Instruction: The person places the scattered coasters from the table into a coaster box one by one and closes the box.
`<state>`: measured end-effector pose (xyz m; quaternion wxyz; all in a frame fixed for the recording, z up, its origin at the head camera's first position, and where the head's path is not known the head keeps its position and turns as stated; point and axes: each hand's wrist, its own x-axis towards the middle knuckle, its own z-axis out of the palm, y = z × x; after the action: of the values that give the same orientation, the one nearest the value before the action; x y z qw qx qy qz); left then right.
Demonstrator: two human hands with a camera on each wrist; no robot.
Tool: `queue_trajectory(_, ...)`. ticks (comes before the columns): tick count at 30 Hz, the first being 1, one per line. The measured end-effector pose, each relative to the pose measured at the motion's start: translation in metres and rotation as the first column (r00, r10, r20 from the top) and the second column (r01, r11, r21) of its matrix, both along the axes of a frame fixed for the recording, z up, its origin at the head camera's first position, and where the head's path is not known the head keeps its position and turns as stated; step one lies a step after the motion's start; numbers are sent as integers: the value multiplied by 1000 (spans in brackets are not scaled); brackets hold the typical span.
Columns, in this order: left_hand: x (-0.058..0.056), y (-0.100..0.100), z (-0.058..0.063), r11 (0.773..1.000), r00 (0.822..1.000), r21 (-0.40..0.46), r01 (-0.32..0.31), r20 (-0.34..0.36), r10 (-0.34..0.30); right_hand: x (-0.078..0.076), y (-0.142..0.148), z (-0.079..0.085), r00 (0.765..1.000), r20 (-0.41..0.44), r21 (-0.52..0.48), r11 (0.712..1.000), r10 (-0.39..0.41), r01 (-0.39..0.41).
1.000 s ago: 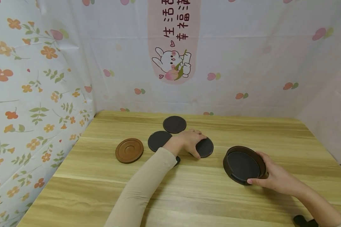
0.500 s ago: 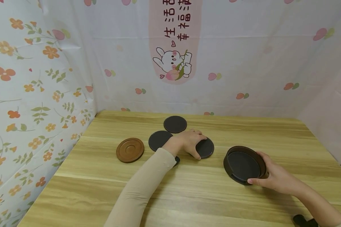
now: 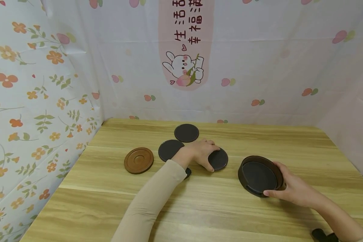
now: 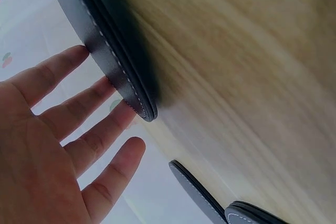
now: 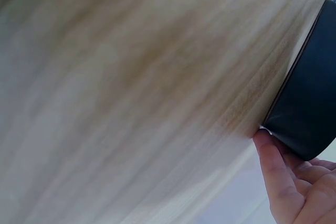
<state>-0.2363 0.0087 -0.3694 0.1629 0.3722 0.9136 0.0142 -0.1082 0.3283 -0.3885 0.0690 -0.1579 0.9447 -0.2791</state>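
My left hand (image 3: pixel 199 153) reaches over a round black coaster (image 3: pixel 220 159), thumb on the near edge and fingers round the far side. In the left wrist view the fingertips touch the stitched rim of this coaster (image 4: pixel 100 38), and a dark shadow lies beside it on the wood. My right hand (image 3: pixel 293 188) grips a round, dark coaster holder (image 3: pixel 243 177) by its right side, with its thumb at the front near the wall's notch. The outer wall of the holder (image 5: pixel 310 87) shows in the right wrist view, fingers curled under its lower end.
Two more black coasters (image 3: pixel 186 132) lie behind and left of my left hand, one partly hidden by the wrist. A brown grooved coaster (image 3: pixel 138 160) lies farther left on the wooden table (image 3: pixel 217 208). Patterned cloth (image 3: pixel 133 67) hangs along the back and left.
My left hand and the coaster under it have shifted very slightly toward the near side. The right hand and the coaster holder stay in place.
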Motion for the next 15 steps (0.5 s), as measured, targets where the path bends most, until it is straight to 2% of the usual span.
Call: queue_trajectory(15, 4, 2, -1, 999, 1000, 47, 17, 16, -17, 0, -1, 1, 1000, -5, -10, 1000, 3, -4)
